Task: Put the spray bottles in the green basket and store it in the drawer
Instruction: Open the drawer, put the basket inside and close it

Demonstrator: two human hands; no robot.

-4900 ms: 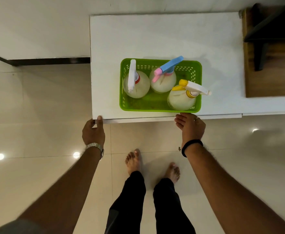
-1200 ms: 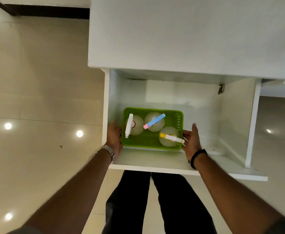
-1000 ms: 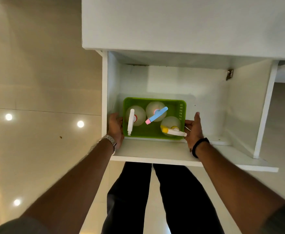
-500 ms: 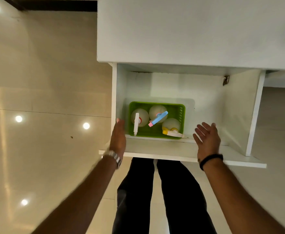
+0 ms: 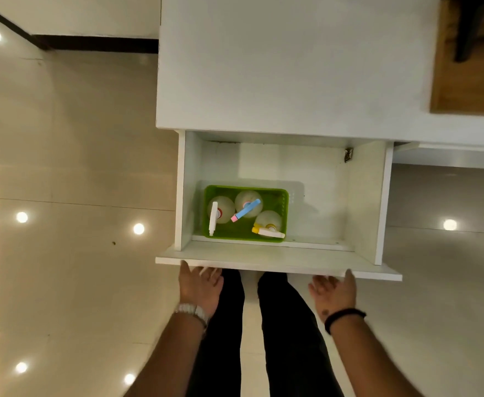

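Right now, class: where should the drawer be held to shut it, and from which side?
Hold the drawer by its front panel, from the near side, one hand toward each end. The panel is wide and flat, no handle shows, and the left hand and right hand already sit at its edge. The basket sits inside, clear of that edge.

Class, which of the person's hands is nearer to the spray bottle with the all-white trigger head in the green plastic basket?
Left. The left hand rests at the drawer front just below that white-trigger bottle in the green basket; the right hand sits farther along the front, to the right.
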